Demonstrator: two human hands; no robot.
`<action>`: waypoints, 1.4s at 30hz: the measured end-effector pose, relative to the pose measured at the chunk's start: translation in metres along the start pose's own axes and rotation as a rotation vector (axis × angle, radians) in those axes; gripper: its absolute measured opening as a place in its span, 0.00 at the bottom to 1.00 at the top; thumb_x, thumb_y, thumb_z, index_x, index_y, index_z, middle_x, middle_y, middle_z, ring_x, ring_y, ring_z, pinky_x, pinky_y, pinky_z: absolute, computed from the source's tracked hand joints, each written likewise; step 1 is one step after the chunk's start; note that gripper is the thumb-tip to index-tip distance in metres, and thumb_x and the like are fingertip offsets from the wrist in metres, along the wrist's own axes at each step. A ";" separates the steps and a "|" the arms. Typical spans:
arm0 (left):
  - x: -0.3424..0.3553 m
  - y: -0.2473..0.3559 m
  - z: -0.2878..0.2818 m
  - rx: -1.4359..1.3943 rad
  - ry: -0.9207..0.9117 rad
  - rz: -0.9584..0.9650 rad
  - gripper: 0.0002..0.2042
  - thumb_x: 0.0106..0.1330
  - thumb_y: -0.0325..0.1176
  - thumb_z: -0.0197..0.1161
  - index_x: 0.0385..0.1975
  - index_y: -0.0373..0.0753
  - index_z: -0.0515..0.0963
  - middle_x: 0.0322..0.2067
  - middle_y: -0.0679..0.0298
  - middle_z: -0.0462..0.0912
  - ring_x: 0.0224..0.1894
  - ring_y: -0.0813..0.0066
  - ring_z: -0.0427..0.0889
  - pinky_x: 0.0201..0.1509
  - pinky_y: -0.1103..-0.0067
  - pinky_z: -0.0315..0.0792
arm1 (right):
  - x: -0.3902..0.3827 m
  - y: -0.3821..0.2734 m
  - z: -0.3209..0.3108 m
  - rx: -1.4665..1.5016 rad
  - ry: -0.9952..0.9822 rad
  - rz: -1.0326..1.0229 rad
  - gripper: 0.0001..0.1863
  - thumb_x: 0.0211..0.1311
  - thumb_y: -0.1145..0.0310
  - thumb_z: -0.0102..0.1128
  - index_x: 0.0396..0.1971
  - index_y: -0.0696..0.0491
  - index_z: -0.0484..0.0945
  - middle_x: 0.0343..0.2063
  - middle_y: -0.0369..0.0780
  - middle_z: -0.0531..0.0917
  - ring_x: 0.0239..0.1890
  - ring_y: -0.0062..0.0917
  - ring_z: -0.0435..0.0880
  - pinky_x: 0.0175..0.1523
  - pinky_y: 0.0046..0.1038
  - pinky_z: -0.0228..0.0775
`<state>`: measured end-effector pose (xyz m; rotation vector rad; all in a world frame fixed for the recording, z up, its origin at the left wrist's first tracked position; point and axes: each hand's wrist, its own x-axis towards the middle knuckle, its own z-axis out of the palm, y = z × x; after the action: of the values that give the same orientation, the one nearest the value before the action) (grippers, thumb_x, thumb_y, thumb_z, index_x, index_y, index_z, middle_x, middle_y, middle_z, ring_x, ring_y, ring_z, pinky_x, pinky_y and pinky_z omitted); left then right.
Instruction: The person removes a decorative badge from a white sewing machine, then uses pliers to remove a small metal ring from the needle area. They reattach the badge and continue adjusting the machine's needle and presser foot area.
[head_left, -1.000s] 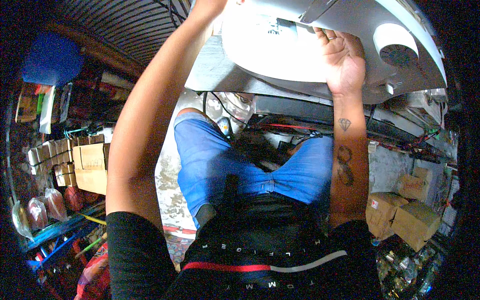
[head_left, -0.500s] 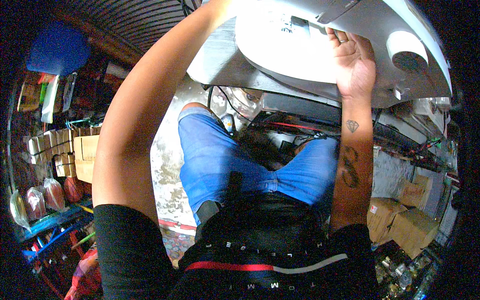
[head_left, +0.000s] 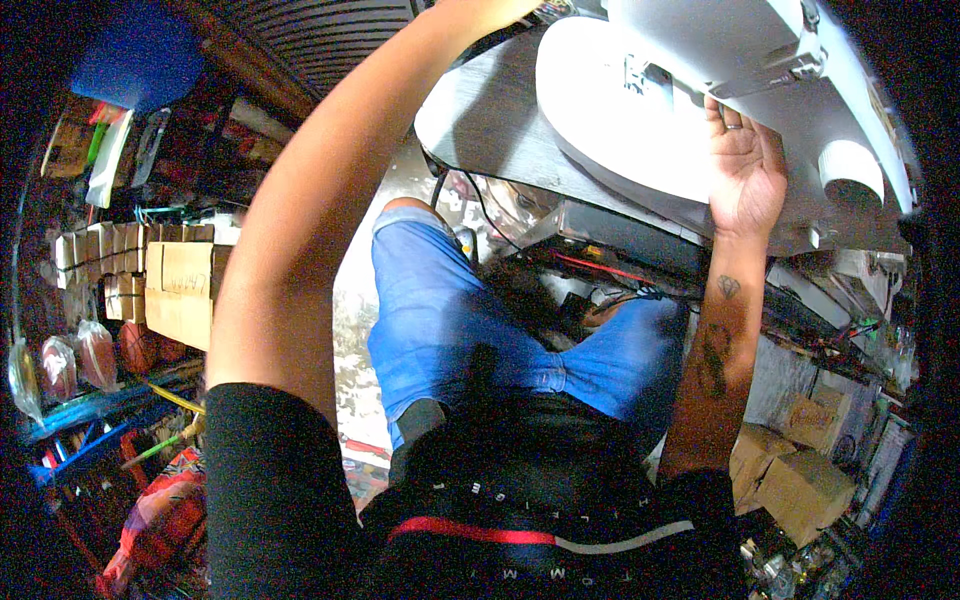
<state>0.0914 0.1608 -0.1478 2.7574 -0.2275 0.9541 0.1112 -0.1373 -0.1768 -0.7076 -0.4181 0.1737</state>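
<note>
A white sewing machine (head_left: pixel 745 45) sits on a grey wood-grain table (head_left: pixel 490 115), its pale rounded bed (head_left: pixel 600 105) glaring under bright light. My right hand (head_left: pixel 745 175) rests palm up beside the bed, beneath the machine's overhanging body. Its fingers reach forward and look open, with a ring on one; the fingertips are partly hidden and I see nothing held. My left arm stretches to the top edge beyond the bed's left side. Only a sliver of my left hand (head_left: pixel 510 10) shows there, its fingers cut off. A white round knob (head_left: pixel 850 175) stands right of my right hand.
Below the table are my legs in blue denim shorts (head_left: pixel 430 300), with black cables and a dark metal box (head_left: pixel 610 235). Cardboard boxes stand left (head_left: pixel 180 290) and right (head_left: pixel 805 490). A blue rack (head_left: pixel 90 410) with bagged goods is at far left.
The view has shifted, so the machine, table and both arms sit further right and a bit lower. My right hand keeps its palm-up place beside the bed; less of my left hand's surroundings is hidden.
</note>
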 end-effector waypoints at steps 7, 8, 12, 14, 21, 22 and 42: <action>-0.111 0.104 -0.041 -0.034 0.092 -0.026 0.12 0.57 0.41 0.61 0.38 0.46 0.80 0.61 0.59 0.67 0.66 0.58 0.58 0.65 0.45 0.32 | -0.004 -0.004 0.000 -0.028 0.078 0.013 0.10 0.56 0.72 0.58 0.37 0.59 0.78 0.48 0.47 0.79 0.54 0.39 0.75 0.68 0.48 0.54; -0.119 0.109 -0.042 -0.079 -0.008 -0.050 0.12 0.61 0.44 0.58 0.39 0.48 0.80 0.65 0.59 0.62 0.70 0.57 0.51 0.65 0.41 0.23 | -0.004 -0.005 -0.001 -0.046 0.052 0.003 0.08 0.55 0.72 0.59 0.34 0.59 0.80 0.47 0.46 0.80 0.52 0.39 0.76 0.68 0.48 0.55; -0.114 0.085 -0.029 0.018 -0.116 -0.091 0.16 0.64 0.48 0.53 0.40 0.46 0.81 0.68 0.56 0.55 0.70 0.47 0.50 0.63 0.35 0.28 | -0.004 -0.004 -0.003 0.030 -0.017 0.002 0.22 0.59 0.70 0.54 0.52 0.64 0.71 0.58 0.50 0.71 0.62 0.43 0.67 0.72 0.47 0.45; -0.098 0.063 -0.017 0.131 -0.168 -0.004 0.19 0.61 0.45 0.54 0.52 0.50 0.75 0.69 0.55 0.53 0.69 0.44 0.51 0.63 0.36 0.35 | -0.004 -0.004 -0.004 0.004 -0.038 0.005 0.22 0.59 0.69 0.54 0.52 0.65 0.71 0.58 0.51 0.71 0.62 0.43 0.67 0.72 0.48 0.45; -0.001 0.030 0.040 -0.027 -0.486 0.084 0.26 0.62 0.52 0.55 0.62 0.67 0.64 0.69 0.65 0.55 0.70 0.48 0.50 0.63 0.35 0.37 | -0.004 -0.005 0.002 0.057 0.026 -0.005 0.18 0.62 0.68 0.50 0.47 0.66 0.73 0.57 0.51 0.71 0.61 0.43 0.68 0.72 0.49 0.45; 0.006 0.028 0.048 -0.025 -0.554 0.079 0.26 0.62 0.52 0.55 0.62 0.66 0.65 0.69 0.65 0.56 0.70 0.49 0.50 0.63 0.36 0.38 | -0.004 -0.004 0.004 0.033 0.045 -0.013 0.18 0.61 0.69 0.50 0.45 0.66 0.74 0.56 0.51 0.72 0.60 0.43 0.69 0.72 0.49 0.45; -0.027 -0.018 0.030 -0.091 -0.174 -0.453 0.15 0.60 0.40 0.62 0.30 0.31 0.81 0.30 0.46 0.82 0.34 0.45 0.83 0.42 0.63 0.77 | -0.007 -0.004 0.006 0.051 0.004 0.024 0.21 0.57 0.67 0.56 0.50 0.61 0.73 0.52 0.46 0.77 0.55 0.35 0.73 0.69 0.42 0.51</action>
<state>0.0920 0.1730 -0.1903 2.6349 0.3090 0.5722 0.1022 -0.1386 -0.1725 -0.6635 -0.4004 0.2053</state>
